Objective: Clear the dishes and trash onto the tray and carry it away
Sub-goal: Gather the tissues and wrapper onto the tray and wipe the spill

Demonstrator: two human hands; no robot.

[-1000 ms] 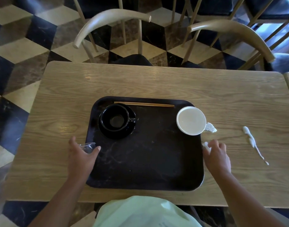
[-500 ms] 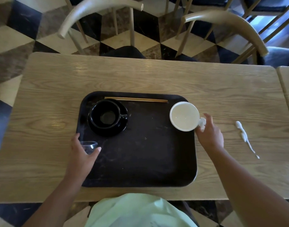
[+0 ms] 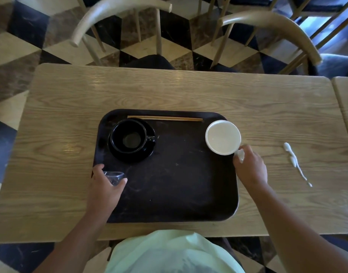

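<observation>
A dark brown tray (image 3: 169, 190) lies on the wooden table (image 3: 169, 91). On it stand a black cup on a black saucer (image 3: 132, 140), a pair of wooden chopsticks (image 3: 165, 118) along the far rim, and a white bowl (image 3: 222, 137) at the right edge. My left hand (image 3: 105, 187) grips a small clear plastic cup (image 3: 113, 176) at the tray's left edge. My right hand (image 3: 251, 167) pinches a crumpled white paper scrap (image 3: 241, 155) just beside the white bowl. A twisted white paper wrapper (image 3: 295, 162) lies on the table to the right.
Two curved-back wooden chairs (image 3: 118, 8) (image 3: 271, 24) stand at the table's far side. A second table (image 3: 346, 107) abuts on the right. The floor is a chequered tile pattern. A pale green garment (image 3: 169, 253) shows at the near edge.
My right hand moved from the tray's right rim up to the white bowl and picked up the white paper scrap. My left hand kept its hold on the clear cup.
</observation>
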